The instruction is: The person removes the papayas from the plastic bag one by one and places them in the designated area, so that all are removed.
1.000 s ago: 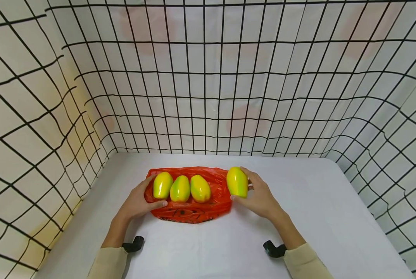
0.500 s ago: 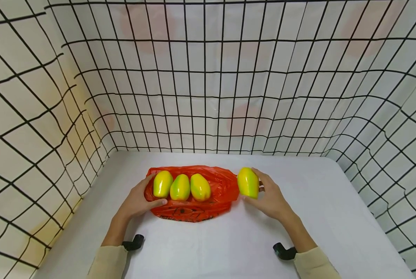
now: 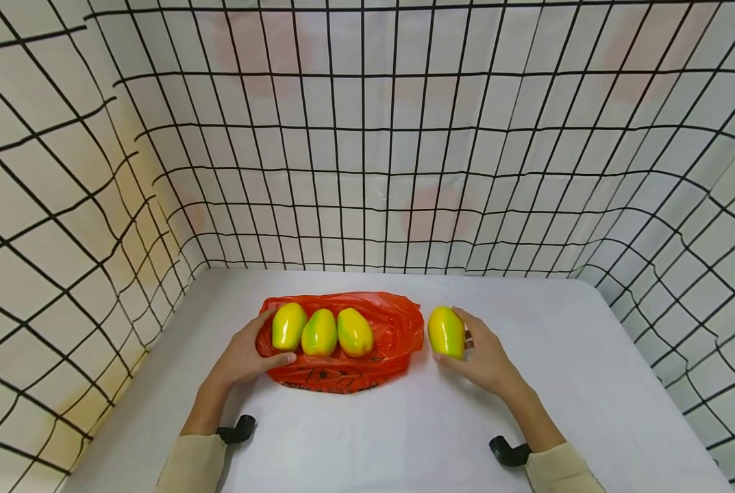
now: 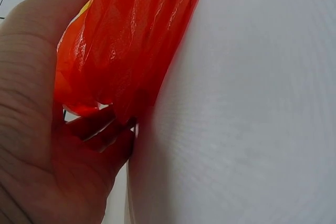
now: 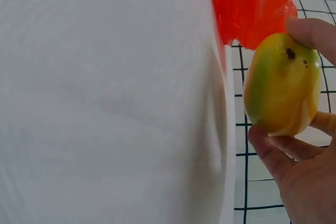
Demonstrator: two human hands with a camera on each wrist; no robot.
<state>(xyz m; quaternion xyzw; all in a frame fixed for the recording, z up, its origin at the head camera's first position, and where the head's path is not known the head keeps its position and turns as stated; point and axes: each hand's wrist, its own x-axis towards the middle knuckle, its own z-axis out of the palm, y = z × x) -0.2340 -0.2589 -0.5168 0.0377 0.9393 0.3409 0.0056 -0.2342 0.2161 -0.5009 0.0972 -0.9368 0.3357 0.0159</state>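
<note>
Right hand [image 3: 481, 356] half closed, thumb and fingers round a glossy yellow-green oval fruit [image 3: 446, 333], just beside the right end of a crinkled red plastic bag [image 3: 401, 329]. Whether the fruit touches the white-covered table [image 3: 367, 445]: cannot tell. Left hand [image 3: 244, 352] cups the bag's left end, thumb in front; three matching fruits [image 3: 320, 333] lie in a row on the plastic. Judgement: pin the thin plastic so nothing drags; loosen the right fingers only once the smooth fruit is supported, lest it roll.
</note>
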